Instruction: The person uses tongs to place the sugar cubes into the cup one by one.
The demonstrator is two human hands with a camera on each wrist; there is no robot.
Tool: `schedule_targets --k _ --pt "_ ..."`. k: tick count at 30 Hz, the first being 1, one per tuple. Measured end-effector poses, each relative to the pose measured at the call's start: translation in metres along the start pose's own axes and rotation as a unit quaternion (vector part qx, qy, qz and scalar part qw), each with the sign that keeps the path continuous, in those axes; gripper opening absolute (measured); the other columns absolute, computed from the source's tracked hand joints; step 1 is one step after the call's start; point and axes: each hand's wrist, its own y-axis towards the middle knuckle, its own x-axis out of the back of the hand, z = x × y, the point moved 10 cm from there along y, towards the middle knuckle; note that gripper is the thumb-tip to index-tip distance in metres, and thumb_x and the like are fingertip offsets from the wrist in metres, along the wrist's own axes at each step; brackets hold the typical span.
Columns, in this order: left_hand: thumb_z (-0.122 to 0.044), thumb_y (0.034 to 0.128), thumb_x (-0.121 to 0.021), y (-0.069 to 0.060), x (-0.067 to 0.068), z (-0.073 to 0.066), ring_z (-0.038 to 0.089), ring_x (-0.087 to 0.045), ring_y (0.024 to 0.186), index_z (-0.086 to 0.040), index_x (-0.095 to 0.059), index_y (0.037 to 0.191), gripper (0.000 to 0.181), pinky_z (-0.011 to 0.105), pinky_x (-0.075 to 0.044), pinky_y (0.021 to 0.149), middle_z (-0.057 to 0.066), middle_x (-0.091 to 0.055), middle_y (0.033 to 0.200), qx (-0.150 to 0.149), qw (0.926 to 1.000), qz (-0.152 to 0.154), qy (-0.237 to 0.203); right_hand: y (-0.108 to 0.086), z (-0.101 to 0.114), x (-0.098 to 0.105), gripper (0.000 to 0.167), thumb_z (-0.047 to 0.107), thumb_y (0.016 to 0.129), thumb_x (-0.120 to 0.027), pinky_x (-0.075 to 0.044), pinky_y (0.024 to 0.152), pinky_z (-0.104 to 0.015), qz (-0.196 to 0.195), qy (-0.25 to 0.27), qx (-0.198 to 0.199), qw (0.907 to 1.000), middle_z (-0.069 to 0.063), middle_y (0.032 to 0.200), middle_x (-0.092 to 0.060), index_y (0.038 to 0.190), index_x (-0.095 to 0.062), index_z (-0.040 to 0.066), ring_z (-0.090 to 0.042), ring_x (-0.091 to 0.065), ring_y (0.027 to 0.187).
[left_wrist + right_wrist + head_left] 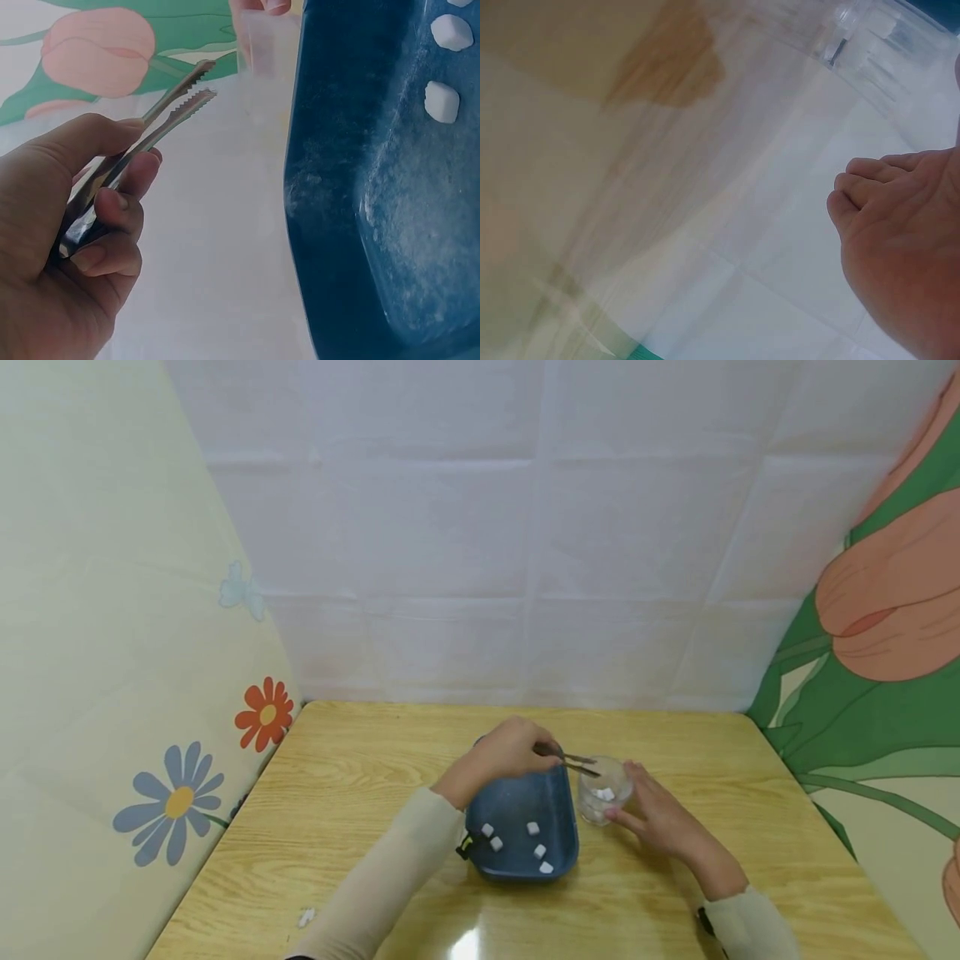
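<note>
My left hand (pixel 513 750) holds metal tongs (pixel 176 105) with serrated tips over the blue tray's far right side. The tips stand apart with nothing between them and reach over the clear cup (pixel 591 812). White cubes (pixel 602 794) lie inside this cup, just right of the tray. Around the cup's right side, the thumb and fingers of my right hand (pixel 663 818) grip it. Several more white cubes (pixel 442 102) are spread in the near part of the blue tray (pixel 517 792). In the right wrist view only part of the right hand and the cup shows.
A small white piece (pixel 307 917) lies on the wooden table (pixel 375 760) at the near left. White sheeting (pixel 450 652) hangs behind the table, and flower-printed cloth (pixel 90 677) stands on both sides.
</note>
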Motion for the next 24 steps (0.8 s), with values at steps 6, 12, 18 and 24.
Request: schedule_targets --k 6,12,18,24 --pt "-0.029 0.0985 -0.068 -0.006 0.004 -0.001 -0.003 -0.065 0.078 -0.016 -0.078 0.110 0.019 0.018 -0.053 0.071 -0.007 -0.075 0.096 -0.010 0.9999 -0.006 0.012 0.000 -0.004 -0.003 0.092 0.047 0.098 -0.063 -0.023 0.113 -0.067 0.011 -0.001 -0.012 0.9999 -0.036 0.159 -0.022 0.155 -0.021 -0.012 -0.053 -0.020 0.147" --pt "-0.027 0.0983 -0.069 -0.017 0.008 -0.001 -0.004 -0.063 0.074 -0.015 -0.078 0.110 0.019 0.018 -0.052 0.069 -0.008 -0.075 0.093 -0.014 0.9998 -0.008 0.012 0.000 -0.005 -0.002 0.093 0.049 0.098 -0.062 -0.023 0.113 -0.068 0.006 -0.004 -0.008 0.9999 -0.036 0.158 -0.023 0.154 -0.022 -0.013 -0.054 -0.021 0.146" --pt "-0.027 0.0983 -0.069 -0.032 0.017 0.000 -0.003 -0.061 0.070 -0.013 -0.078 0.111 0.020 0.019 -0.052 0.066 -0.006 -0.074 0.091 -0.014 0.9993 -0.018 0.028 0.001 -0.007 -0.004 0.093 0.047 0.098 -0.064 -0.022 0.114 -0.067 0.011 -0.002 -0.012 0.9999 -0.036 0.159 -0.021 0.154 -0.021 -0.013 -0.053 -0.019 0.147" --pt "-0.026 0.0980 -0.069 -0.046 0.025 0.003 0.000 -0.064 0.074 -0.012 -0.078 0.110 0.020 0.021 -0.053 0.069 -0.002 -0.076 0.095 -0.017 0.9981 -0.029 0.051 0.000 -0.006 -0.004 0.093 0.047 0.098 -0.064 -0.022 0.114 -0.067 0.014 -0.001 -0.013 0.9998 -0.036 0.159 -0.022 0.154 -0.022 -0.014 -0.054 -0.020 0.147"
